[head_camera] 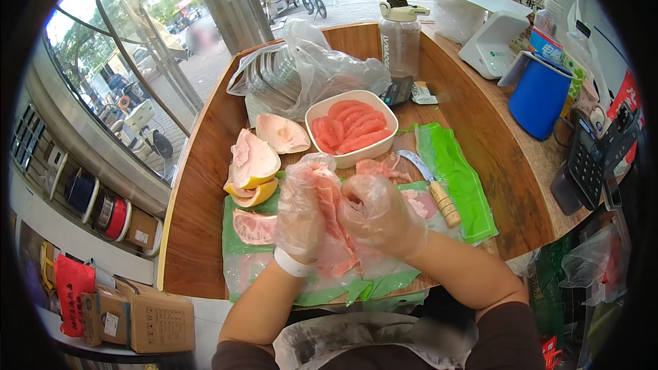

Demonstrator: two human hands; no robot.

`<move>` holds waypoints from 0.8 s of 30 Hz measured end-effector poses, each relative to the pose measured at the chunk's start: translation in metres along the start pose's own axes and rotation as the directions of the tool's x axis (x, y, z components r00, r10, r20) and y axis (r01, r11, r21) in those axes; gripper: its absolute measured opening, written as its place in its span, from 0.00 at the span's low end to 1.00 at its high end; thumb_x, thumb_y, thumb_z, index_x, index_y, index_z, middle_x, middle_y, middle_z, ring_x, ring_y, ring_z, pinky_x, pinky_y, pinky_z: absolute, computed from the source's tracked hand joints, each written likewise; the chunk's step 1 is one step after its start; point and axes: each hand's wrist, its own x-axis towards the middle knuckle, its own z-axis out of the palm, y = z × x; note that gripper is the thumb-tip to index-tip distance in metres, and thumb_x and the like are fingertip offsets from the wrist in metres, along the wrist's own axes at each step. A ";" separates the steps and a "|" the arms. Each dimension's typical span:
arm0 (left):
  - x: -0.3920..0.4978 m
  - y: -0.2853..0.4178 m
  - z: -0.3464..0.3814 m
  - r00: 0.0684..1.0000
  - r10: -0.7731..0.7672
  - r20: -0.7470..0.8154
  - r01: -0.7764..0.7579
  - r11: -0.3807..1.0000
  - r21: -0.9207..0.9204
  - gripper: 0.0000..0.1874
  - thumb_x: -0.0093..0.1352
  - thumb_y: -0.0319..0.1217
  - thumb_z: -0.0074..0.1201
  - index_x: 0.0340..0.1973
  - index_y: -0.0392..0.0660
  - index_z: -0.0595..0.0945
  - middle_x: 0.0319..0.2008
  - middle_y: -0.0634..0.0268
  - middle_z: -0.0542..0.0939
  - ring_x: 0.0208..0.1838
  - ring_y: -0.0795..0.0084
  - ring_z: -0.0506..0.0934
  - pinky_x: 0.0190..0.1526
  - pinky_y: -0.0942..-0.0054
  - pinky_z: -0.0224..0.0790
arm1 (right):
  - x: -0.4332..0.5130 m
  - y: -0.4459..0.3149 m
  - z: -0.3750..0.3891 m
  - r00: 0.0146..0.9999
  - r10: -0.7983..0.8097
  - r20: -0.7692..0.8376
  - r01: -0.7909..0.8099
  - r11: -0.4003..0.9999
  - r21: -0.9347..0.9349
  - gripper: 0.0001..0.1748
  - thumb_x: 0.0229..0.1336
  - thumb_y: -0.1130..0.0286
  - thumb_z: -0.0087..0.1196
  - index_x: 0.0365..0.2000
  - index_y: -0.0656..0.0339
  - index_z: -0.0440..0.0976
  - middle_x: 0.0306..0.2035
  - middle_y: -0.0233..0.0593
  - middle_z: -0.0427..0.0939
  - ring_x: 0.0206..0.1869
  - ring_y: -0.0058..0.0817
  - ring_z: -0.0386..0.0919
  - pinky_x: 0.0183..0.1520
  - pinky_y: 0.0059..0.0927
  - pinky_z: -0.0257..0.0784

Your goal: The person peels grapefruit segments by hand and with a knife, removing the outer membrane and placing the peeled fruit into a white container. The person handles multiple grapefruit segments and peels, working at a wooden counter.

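Both hands wear clear plastic gloves. My left hand (302,210) grips a piece of pink pomelo flesh (333,205) with loose membrane hanging below it. Close on its right, my right hand (378,213) is curled with its fingertips against that piece. A white bowl (391,139) of peeled red pomelo segments (352,126) stands just beyond. Thick pomelo rinds (252,159) lie at the left, with an unpeeled segment (254,226) below them on the green and clear plastic sheet (247,272). Peeled-off membrane (378,168) lies behind my right hand. A curved knife with a wooden handle (444,203) rests at the right.
Wooden side walls (193,216) bound the work surface. Clear plastic containers in a bag (277,74) and a large bottle (400,41) stand at the back. A green bag (457,180) lies at the right. A blue cup (540,95) and a desk telephone (583,159) are on the right ledge.
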 end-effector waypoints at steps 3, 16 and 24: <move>0.001 -0.002 0.001 0.991 0.129 0.021 -0.130 0.958 0.256 0.15 0.75 0.39 0.41 0.44 0.42 0.76 0.34 0.69 0.77 0.36 0.83 0.72 0.37 0.85 0.65 | 0.002 0.003 0.010 0.946 -0.084 -0.313 0.071 0.996 -0.052 0.10 0.51 0.76 0.56 0.37 0.63 0.75 0.33 0.42 0.78 0.36 0.38 0.77 0.38 0.32 0.72; -0.002 0.010 0.003 0.978 0.159 0.135 -0.208 0.781 0.589 0.14 0.74 0.34 0.43 0.43 0.37 0.78 0.38 0.63 0.79 0.40 0.75 0.75 0.44 0.75 0.69 | -0.011 0.022 0.000 0.950 -0.271 -0.157 0.219 0.932 -0.288 0.05 0.40 0.77 0.53 0.24 0.60 0.73 0.22 0.42 0.72 0.25 0.41 0.72 0.33 0.40 0.70; 0.004 0.006 -0.011 0.981 0.026 0.193 -0.107 0.900 0.422 0.15 0.74 0.33 0.41 0.49 0.36 0.77 0.44 0.59 0.78 0.46 0.71 0.76 0.50 0.73 0.69 | 0.002 0.011 -0.018 0.976 0.210 0.051 -0.215 0.918 0.334 0.07 0.55 0.74 0.49 0.32 0.64 0.75 0.24 0.43 0.74 0.27 0.38 0.71 0.34 0.34 0.69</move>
